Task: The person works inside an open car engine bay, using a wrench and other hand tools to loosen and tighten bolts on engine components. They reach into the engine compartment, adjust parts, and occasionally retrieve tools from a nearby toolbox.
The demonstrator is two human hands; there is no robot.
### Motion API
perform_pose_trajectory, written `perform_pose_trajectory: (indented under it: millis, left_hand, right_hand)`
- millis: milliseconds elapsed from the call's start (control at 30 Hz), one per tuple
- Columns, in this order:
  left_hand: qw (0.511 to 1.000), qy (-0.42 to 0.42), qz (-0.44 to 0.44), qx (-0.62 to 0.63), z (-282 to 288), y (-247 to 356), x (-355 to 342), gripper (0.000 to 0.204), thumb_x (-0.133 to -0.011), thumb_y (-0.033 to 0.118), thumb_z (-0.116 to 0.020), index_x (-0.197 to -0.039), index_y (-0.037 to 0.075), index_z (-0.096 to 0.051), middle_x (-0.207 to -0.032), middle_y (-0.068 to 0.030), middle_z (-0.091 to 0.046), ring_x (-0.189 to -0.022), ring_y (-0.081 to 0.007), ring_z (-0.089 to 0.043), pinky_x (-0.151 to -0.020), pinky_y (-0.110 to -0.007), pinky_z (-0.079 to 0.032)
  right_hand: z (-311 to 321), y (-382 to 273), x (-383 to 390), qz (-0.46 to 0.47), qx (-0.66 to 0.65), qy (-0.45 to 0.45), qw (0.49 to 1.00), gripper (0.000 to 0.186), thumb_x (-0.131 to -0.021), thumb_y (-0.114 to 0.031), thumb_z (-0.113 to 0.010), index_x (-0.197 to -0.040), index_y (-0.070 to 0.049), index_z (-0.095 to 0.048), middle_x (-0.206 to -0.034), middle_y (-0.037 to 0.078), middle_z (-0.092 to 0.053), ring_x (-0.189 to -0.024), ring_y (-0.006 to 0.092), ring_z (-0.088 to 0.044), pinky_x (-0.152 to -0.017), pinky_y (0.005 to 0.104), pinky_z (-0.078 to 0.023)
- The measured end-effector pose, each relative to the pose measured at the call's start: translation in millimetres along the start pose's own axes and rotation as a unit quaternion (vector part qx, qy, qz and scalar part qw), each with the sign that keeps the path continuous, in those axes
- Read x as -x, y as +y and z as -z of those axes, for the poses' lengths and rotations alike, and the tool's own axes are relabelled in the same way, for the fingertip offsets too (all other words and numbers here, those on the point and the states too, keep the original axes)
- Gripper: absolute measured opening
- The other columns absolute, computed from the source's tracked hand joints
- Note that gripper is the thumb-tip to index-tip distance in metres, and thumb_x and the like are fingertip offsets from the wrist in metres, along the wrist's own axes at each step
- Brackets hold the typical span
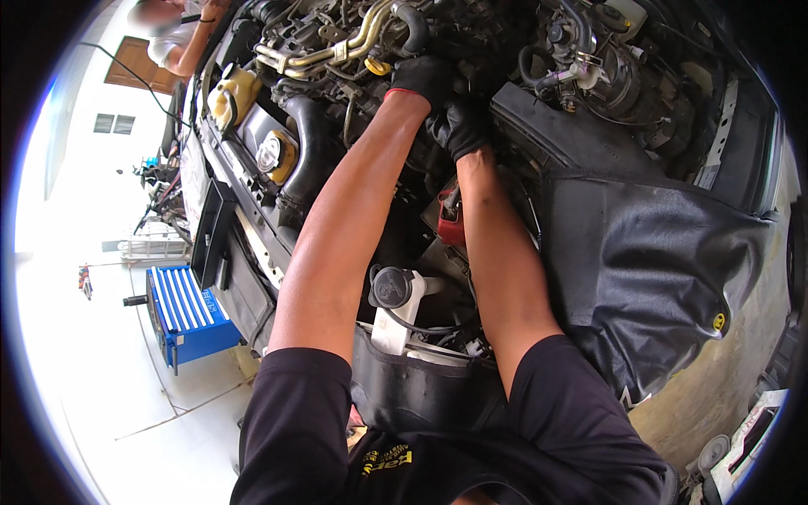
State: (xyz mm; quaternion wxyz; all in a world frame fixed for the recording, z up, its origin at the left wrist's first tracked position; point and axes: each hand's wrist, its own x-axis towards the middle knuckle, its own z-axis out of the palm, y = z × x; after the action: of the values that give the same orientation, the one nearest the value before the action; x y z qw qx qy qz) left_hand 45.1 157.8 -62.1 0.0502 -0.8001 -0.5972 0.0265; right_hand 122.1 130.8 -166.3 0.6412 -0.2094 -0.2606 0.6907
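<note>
Both my hands, in black gloves, reach deep into a car's engine bay, side by side. My left hand (423, 80) has a red cuff at the wrist and lies beside a yellow-topped cap or handle (378, 66), below a curved black hose (412, 30). Its fingers are lost against the dark parts. My right hand (463, 128) is just below and to the right, close to the left one, its fingers curled inward. Whatever they grip is hidden. Left of the black box cover (551, 118), the right hand sits above a red plastic cover (451, 220).
A white reservoir with a black cap (392, 288) stands between my forearms. Black fender covers (648, 269) drape the right and near edges. At left are a thick black intake hose (310, 147), a yellowed tank (233, 97), a blue tool cabinet (192, 311) and another person (177, 50).
</note>
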Motion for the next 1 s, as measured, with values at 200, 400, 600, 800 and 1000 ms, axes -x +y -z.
perform_pose_trajectory:
  millis: [200,400,600,800,1000]
  left_hand:
    - [0.999,0.026,-0.018,0.035,-20,-19,-3,0.028,-0.078,0.031,-0.062,-0.098,0.016,-0.076,-0.101,-0.0098,-0.073,-0.098,-0.0301,-0.069,-0.080,-0.044,-0.056]
    - [0.999,0.013,-0.030,0.014,-12,-13,-8,0.027,-0.080,0.026,-0.061,-0.099,0.014,-0.075,-0.102,-0.0131,-0.072,-0.098,-0.0321,-0.069,-0.081,-0.043,-0.055]
    - [0.998,-0.035,0.022,0.038,-2,-4,-5,0.034,-0.081,0.029,-0.062,-0.110,0.012,-0.071,-0.108,-0.0174,-0.070,-0.104,-0.0360,-0.065,-0.086,-0.043,-0.053]
    - [1.000,-0.020,0.006,0.023,2,-4,-1,0.030,-0.081,0.023,-0.059,-0.105,0.010,-0.073,-0.102,-0.0188,-0.070,-0.098,-0.0373,-0.067,-0.081,-0.046,-0.054]
    - [0.997,0.077,-0.017,0.005,-20,-12,-1,0.021,-0.077,0.020,-0.061,-0.086,0.009,-0.076,-0.087,-0.0166,-0.073,-0.082,-0.0355,-0.071,-0.069,-0.048,-0.056]
  right_hand:
    - [6,14,3,0.266,0.687,-0.002,0.676,0.062,-0.084,-0.016,-0.065,-0.142,-0.014,-0.044,-0.140,0.013,-0.052,-0.129,0.0284,-0.049,-0.105,0.0415,-0.046]
    - [3,19,-10,-0.015,-0.117,0.003,0.993,0.059,-0.078,-0.027,-0.072,-0.134,-0.014,-0.057,-0.142,0.014,-0.051,-0.136,0.0329,-0.042,-0.115,0.0445,-0.033]
    - [12,26,-8,0.252,0.483,0.010,0.838,0.060,-0.074,-0.031,-0.075,-0.131,-0.014,-0.060,-0.142,0.017,-0.049,-0.137,0.0351,-0.039,-0.118,0.0452,-0.029]
    - [12,18,-3,0.280,0.612,0.006,0.740,0.065,-0.073,-0.034,-0.076,-0.132,-0.015,-0.058,-0.145,0.014,-0.047,-0.138,0.0338,-0.037,-0.116,0.0449,-0.032]
    - [5,0,12,0.201,0.729,-0.032,0.654,0.061,-0.073,-0.035,-0.077,-0.127,-0.013,-0.059,-0.135,0.014,-0.055,-0.127,0.0303,-0.050,-0.101,0.0433,-0.047]
